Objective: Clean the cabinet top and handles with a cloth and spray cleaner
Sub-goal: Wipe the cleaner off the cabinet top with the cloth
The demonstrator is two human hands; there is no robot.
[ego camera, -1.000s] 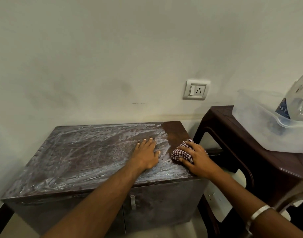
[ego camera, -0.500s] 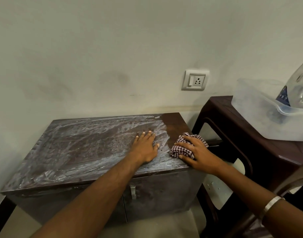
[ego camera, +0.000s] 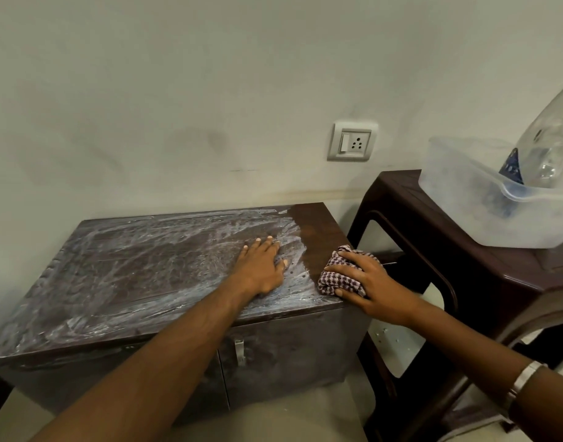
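A low dark brown cabinet [ego camera: 139, 269] stands against the wall, its top smeared with white foamy streaks except a clean strip at the right end. My right hand [ego camera: 367, 283] presses a bunched red-and-white checked cloth [ego camera: 334, 275] onto the top's front right corner. My left hand [ego camera: 262, 266] lies flat, fingers spread, on the smeared surface just left of the cloth. A small metal handle [ego camera: 239, 351] hangs on the cabinet's front door. No spray bottle is visible.
A dark brown plastic stool [ego camera: 465, 282] stands right of the cabinet, close to it. On it sits a clear plastic tub [ego camera: 458, 202] holding a clear bottle [ego camera: 551, 138]. A wall socket [ego camera: 352, 141] is above the cabinet's right end.
My right hand has slid the cloth slightly toward the front right corner of the top. My left hand stays flat in the same spot. The view has tilted a little.
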